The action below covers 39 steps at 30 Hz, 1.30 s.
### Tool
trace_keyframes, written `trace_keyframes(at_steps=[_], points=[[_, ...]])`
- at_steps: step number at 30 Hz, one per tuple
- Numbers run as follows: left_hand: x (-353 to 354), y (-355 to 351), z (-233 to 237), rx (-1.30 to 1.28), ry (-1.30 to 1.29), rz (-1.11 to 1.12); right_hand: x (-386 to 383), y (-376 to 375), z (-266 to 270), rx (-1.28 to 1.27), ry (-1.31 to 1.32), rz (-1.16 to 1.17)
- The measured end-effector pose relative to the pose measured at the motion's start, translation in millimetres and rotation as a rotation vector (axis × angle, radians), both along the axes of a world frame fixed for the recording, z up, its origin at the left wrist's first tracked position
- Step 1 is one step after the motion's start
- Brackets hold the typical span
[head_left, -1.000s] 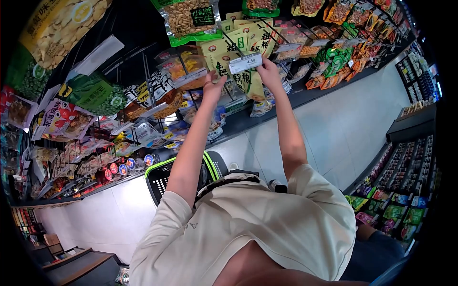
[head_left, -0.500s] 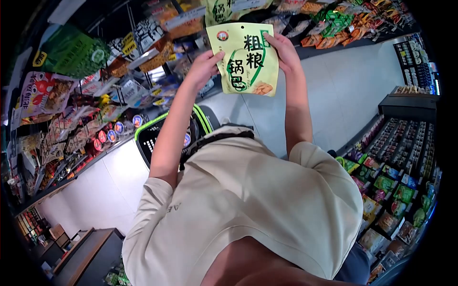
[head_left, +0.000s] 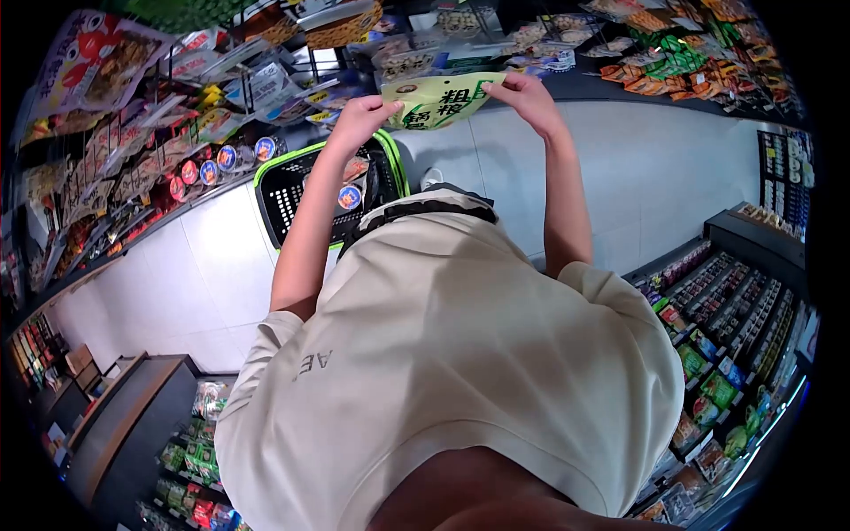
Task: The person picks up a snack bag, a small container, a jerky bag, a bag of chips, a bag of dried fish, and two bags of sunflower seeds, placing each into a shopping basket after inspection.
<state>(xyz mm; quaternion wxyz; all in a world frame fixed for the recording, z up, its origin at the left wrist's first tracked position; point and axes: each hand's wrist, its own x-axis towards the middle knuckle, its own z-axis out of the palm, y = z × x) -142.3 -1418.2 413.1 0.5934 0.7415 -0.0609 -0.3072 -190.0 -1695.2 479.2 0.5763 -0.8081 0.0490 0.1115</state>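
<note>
Fingers of the left hand (head_left: pixel 359 121) and right hand (head_left: pixel 529 99) narrow, pinching a bag (head_left: pixel 436 99), one at each side; fingertips behind it hidden. Bag is out at near arm's length, between the hands, printed front visible at a slant. Step in hand looks like a two-handed hold, bag off the rack. Any move from here calls for a grip kept on at least one side, wrists level so it doesn't fold. Hanging packs (head_left: pixel 341 25) beyond the hands. Basket (head_left: pixel 399 161), green rim, partly behind the left forearm, round-lidded tub (head_left: pixel 350 196) inside. Bag isn't in the basket; gap between them, can't tell. Pale floor (head_left: pixel 509 164) below.
</note>
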Motion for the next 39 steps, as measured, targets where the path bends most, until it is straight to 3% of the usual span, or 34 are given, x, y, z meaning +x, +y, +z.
trace_keyframes(at_steps=[2, 4, 6, 10, 12, 16, 21, 30, 34, 39], points=[[-7.2, 18.4, -17.4, -0.045, -0.138, 0.102, 1.3, 15.5, -12.0, -0.098, -0.012, 0.042], [-8.6, 43.4, -23.5, 0.077, -0.242, 0.078, 5.1, 36.7, -23.4, -0.170, -0.081, 0.121], [-18.1, 64.9, -40.2, 0.140, -0.515, 0.129, 5.8, 60.6, -37.9, -0.216, -0.130, 0.191], [-48.4, 104.7, -65.7, 0.153, -0.377, 0.261, 6.6, 115.4, -78.8, -0.277, -0.270, 0.370], [-64.1, 122.7, -78.7, 0.272, -0.469, 0.234, 2.9, 141.3, -102.5, -0.290, -0.355, 0.474], [-99.9, 152.4, -123.8, 0.595, -0.343, 0.175, -3.9, 177.1, -159.1, -0.335, -0.291, 0.608], [-131.9, 163.3, -167.1, 0.717, -0.279, 0.120, -13.1, 196.8, -217.9, -0.403, -0.243, 0.712], [-146.4, 161.9, -180.5, 0.719, -0.273, 0.237, -11.2, 214.2, -224.4, -0.492, -0.045, 0.719], [-151.5, 165.0, -186.5, 0.751, -0.250, 0.250, -22.2, 213.4, -228.2, -0.480, -0.166, 0.662], [-173.6, 169.8, -208.2, 0.737, -0.134, 0.180, -32.9, 174.2, -242.9, -0.551, 0.135, 0.699]])
